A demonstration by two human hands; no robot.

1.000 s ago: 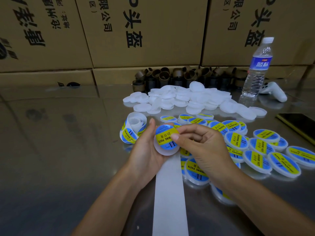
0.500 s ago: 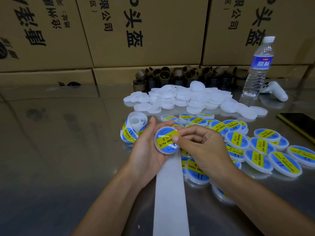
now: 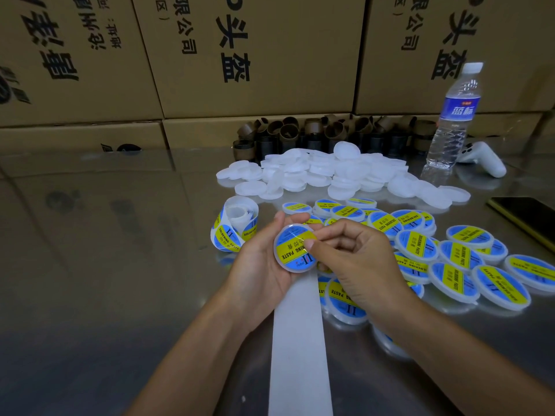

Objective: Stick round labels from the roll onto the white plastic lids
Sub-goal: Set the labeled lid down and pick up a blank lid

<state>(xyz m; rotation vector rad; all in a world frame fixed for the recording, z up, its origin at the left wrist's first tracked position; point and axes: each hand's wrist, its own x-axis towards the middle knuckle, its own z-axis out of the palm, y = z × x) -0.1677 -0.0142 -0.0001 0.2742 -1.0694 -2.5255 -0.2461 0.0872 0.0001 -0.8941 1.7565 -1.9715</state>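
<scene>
My left hand (image 3: pixel 258 265) holds a white plastic lid (image 3: pixel 292 250) with a blue and yellow round label on it. My right hand (image 3: pixel 351 259) has curled fingers, and its thumb presses on the label's right edge. The label roll (image 3: pixel 234 226) lies on the table just left of my hands. A strip of bare white backing paper (image 3: pixel 300 355) runs from under my hands toward me. A heap of plain white lids (image 3: pixel 330 172) lies behind, and several labelled lids (image 3: pixel 450 259) are spread to the right.
A water bottle (image 3: pixel 455 121) stands at the back right beside a white controller (image 3: pixel 483 157). A dark phone (image 3: pixel 528 217) lies at the right edge. Brown cardboard cores (image 3: pixel 315 133) and large cartons (image 3: pixel 246 55) line the back of the shiny metal table (image 3: pixel 105 250).
The label went fully down onto the lid. The lid has turned in my left hand, and my right thumb has slid over the label's edge.
</scene>
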